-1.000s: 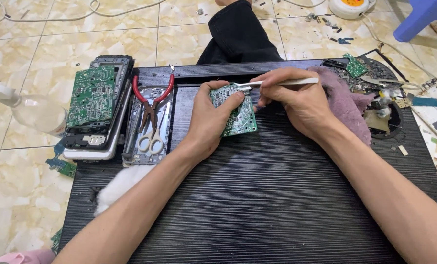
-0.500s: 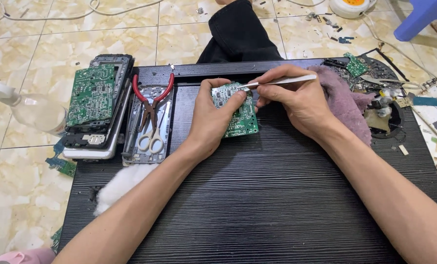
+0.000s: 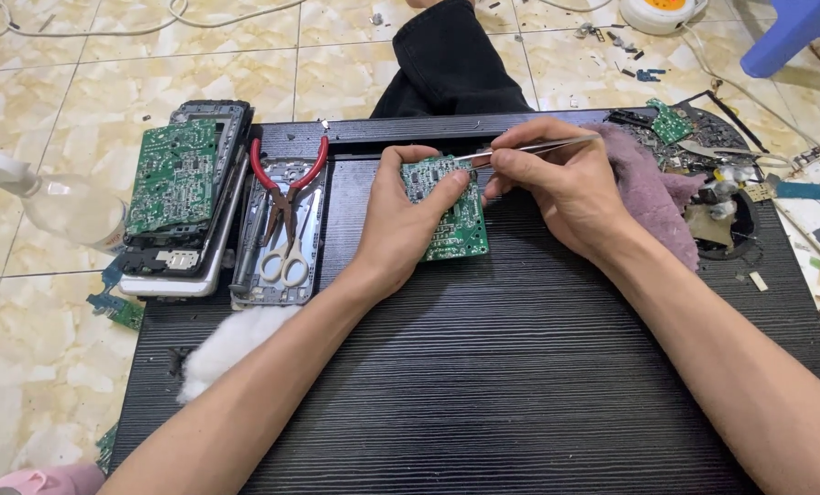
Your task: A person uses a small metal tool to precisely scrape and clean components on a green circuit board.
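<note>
- The small green circuit board (image 3: 454, 215) lies on the black ribbed worktop (image 3: 483, 385), near its far edge.
- The left hand (image 3: 401, 225) has its grip closed on the board's left side, thumb on top.
- The right hand (image 3: 561, 188) pinches metal tweezers (image 3: 529, 148); their tip touches the board's upper edge.
- Left of the board sit red-handled pliers (image 3: 286, 179) and white-handled scissors (image 3: 283, 257) in a grey tray.
- Further left of the board, a larger green board (image 3: 173, 174) rests on stacked casings.
- Right of the board lies a mauve cloth (image 3: 648, 192).
</note>
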